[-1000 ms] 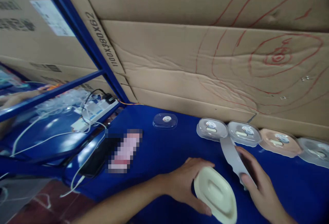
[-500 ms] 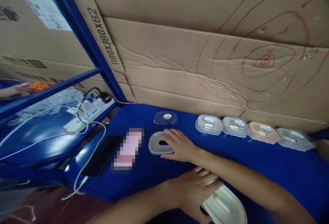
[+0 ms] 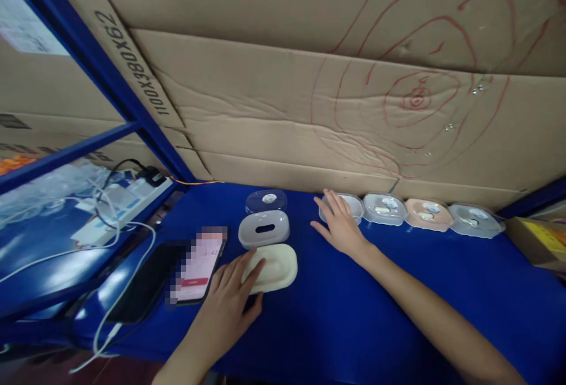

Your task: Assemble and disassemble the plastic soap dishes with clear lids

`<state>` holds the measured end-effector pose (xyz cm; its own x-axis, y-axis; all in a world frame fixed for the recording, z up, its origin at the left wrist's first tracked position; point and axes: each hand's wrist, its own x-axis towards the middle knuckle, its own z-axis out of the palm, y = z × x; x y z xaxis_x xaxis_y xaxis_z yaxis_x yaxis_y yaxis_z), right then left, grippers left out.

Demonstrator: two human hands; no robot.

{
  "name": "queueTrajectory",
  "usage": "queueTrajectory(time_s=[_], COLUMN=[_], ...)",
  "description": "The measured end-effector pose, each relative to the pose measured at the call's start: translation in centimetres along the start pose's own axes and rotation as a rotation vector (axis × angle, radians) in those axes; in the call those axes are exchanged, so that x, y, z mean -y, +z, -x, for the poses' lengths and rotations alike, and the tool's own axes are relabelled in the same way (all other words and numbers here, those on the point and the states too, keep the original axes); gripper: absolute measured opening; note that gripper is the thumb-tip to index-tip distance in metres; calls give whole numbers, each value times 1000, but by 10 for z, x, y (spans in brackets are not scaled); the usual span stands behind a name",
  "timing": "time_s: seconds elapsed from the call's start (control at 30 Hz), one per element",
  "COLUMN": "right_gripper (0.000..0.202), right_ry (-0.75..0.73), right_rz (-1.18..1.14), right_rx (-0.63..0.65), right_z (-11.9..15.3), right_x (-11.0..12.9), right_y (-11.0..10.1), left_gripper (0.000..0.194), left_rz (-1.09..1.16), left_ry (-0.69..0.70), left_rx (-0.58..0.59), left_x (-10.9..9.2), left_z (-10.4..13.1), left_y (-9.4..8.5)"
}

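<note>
Likely light, stiff and slick: cream oval plastic dish (image 3: 282,268), just below frame centre; best held by the rim. Left hand (image 3: 226,298) loose, fingers laid over its left end. Right hand (image 3: 343,229) spread at pale oval plastic box (image 3: 356,207), right of centre; contact unclear.

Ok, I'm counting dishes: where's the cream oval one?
In the head view, the cream oval dish sits just left of centre, partly under the left hand, in front of the slotted grey dish.

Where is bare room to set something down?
Widest: the blue tabletop right of the cream piece, either side of the right forearm. A narrower gap lies between the grey slotted piece and right hand. Crowded: back-right box row, around the phone.
</note>
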<state>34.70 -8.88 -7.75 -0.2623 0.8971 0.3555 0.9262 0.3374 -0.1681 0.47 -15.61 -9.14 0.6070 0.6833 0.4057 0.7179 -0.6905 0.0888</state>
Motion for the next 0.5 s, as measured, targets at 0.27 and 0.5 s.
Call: queueTrajectory(time_s=[0.27,0.5], right_gripper=[56,83], right_ry=[-39,-144], right_rz=[24,-118], right_rx=[60,109], right_z=[52,95], right_x=[-4,2], right_y=[-25,-52], left_gripper=[56,80], left_rz=[-90,568], left_ry=[-20,-51], left_rx=[-13,111], left_x=[-28,-86], left_z=[-23,-48], left_y=[4,17])
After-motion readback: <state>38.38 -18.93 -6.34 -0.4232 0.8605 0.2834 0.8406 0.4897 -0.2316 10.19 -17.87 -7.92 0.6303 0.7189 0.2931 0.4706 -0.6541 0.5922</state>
